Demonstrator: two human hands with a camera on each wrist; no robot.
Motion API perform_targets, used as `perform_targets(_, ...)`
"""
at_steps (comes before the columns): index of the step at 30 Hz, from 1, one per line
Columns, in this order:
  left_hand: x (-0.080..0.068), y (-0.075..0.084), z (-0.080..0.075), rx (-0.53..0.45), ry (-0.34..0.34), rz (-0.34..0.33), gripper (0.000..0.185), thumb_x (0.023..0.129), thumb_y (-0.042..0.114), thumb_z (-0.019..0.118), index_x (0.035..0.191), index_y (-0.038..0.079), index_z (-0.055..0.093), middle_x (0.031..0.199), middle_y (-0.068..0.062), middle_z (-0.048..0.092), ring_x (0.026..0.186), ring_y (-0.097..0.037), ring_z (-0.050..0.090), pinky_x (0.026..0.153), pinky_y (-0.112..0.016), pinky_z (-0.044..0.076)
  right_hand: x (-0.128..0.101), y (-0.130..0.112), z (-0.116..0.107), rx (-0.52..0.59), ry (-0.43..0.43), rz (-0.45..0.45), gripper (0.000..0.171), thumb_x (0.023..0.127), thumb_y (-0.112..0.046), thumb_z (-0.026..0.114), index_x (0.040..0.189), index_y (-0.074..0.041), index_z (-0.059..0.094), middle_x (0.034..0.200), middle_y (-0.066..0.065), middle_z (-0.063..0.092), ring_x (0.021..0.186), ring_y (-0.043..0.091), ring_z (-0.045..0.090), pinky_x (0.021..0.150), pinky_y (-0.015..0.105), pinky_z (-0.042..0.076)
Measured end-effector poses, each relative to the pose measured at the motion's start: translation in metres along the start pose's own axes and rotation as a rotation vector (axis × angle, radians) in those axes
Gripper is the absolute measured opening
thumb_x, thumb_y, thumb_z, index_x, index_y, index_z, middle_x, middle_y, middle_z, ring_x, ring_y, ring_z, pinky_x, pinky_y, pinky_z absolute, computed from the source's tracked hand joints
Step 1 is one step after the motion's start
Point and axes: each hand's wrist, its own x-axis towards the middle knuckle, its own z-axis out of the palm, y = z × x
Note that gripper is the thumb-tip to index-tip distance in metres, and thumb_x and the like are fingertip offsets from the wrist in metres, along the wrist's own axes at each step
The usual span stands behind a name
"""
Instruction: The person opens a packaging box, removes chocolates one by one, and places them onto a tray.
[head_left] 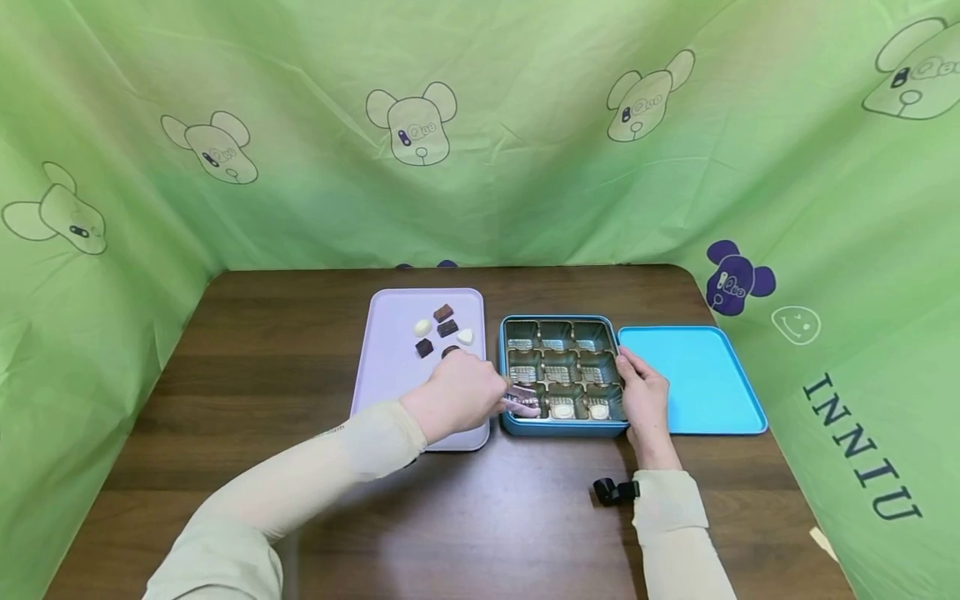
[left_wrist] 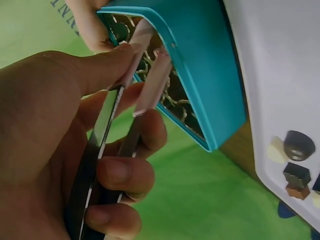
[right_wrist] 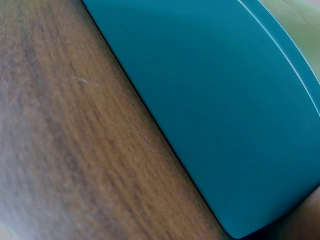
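My left hand (head_left: 465,390) holds a pair of tongs (left_wrist: 116,115) with pale pink tips and dark metal arms. Its tips reach into the front-left compartment of a blue box (head_left: 564,429) lined with a gold divided insert. Whether anything sits between the tips cannot be made out. On the box's right side, my right hand (head_left: 647,398) grips the rim and wall. Pale round pieces (head_left: 562,408) show in the front-middle and front-right compartments. A lilac tray (head_left: 382,375) left of the box bears several chocolates (head_left: 447,327), dark, brown and white; my left hand partly covers one.
A bright blue lid (head_left: 705,379) lies flat just right of the box, behind my right hand. The brown wooden table (head_left: 255,350) carries everything. Green printed cloth (head_left: 495,208) hangs around its back and sides. A black strap piece (head_left: 611,492) juts from the right wrist.
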Motion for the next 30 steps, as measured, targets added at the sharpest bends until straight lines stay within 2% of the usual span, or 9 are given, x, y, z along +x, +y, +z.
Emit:
perform_targets(5, 0.006, 0.008, -0.01, 0.033, -0.022, -0.006, 0.023, 0.096, 0.045, 0.065, 0.09, 0.026, 0.077, 0.083, 0.005, 0.074, 0.068, -0.014, 0.066, 0.053, -0.035, 0.051, 0.0, 0.001, 0.001, -0.002, -0.005, 0.002, 0.052, 0.106, -0.039, 0.05, 0.151, -0.013, 0.047, 0.159, 0.006, 0.04, 0.146, 0.02, 0.034, 0.118, 0.038, 0.029)
perform_targets(9, 0.012, 0.013, -0.016, 0.066, -0.057, -0.008, 0.009, 0.091, 0.031, 0.07, 0.089, 0.028, 0.078, 0.085, 0.007, 0.074, 0.069, -0.014, 0.067, 0.055, -0.034, 0.053, 0.0, 0.002, 0.001, -0.005, -0.003, 0.003, 0.052, 0.106, -0.039, 0.05, 0.151, -0.013, 0.047, 0.159, 0.005, 0.04, 0.146, 0.02, 0.034, 0.119, 0.038, 0.029)
perform_targets(11, 0.016, 0.016, -0.015, 0.081, -0.069, -0.006, 0.008, 0.089, 0.025, 0.07, 0.09, 0.029, 0.078, 0.086, 0.007, 0.074, 0.071, -0.014, 0.068, 0.055, -0.034, 0.053, 0.0, 0.002, 0.002, -0.005, -0.001, 0.005, 0.052, 0.106, -0.039, 0.05, 0.151, -0.014, 0.047, 0.159, 0.005, 0.041, 0.146, 0.019, 0.034, 0.118, 0.037, 0.029)
perform_targets(17, 0.024, 0.023, -0.01, 0.111, -0.083, 0.005, 0.012, 0.09, 0.024, 0.069, 0.091, 0.032, 0.078, 0.088, 0.009, 0.074, 0.072, -0.013, 0.068, 0.056, -0.035, 0.052, -0.001, 0.002, 0.004, -0.01, -0.001, 0.007, 0.051, 0.106, -0.038, 0.05, 0.151, -0.014, 0.048, 0.157, 0.005, 0.043, 0.145, 0.02, 0.037, 0.117, 0.038, 0.031)
perform_targets(24, 0.03, 0.025, -0.008, 0.121, -0.068, 0.002, 0.013, 0.09, 0.022, 0.068, 0.088, 0.031, 0.077, 0.084, 0.009, 0.073, 0.068, -0.013, 0.066, 0.053, -0.035, 0.051, 0.001, 0.001, 0.002, -0.005, -0.01, -0.003, 0.051, 0.106, -0.038, 0.051, 0.151, -0.014, 0.047, 0.159, 0.005, 0.041, 0.146, 0.02, 0.034, 0.118, 0.037, 0.029)
perform_targets(30, 0.034, 0.024, -0.008, 0.098, -0.099, -0.001, 0.015, 0.093, 0.022, 0.065, 0.092, 0.029, 0.077, 0.088, 0.007, 0.074, 0.073, -0.014, 0.068, 0.057, -0.037, 0.055, 0.002, 0.001, 0.0, 0.001, -0.009, 0.005, 0.051, 0.106, -0.039, 0.051, 0.151, -0.015, 0.047, 0.159, 0.004, 0.04, 0.147, 0.019, 0.033, 0.119, 0.037, 0.028)
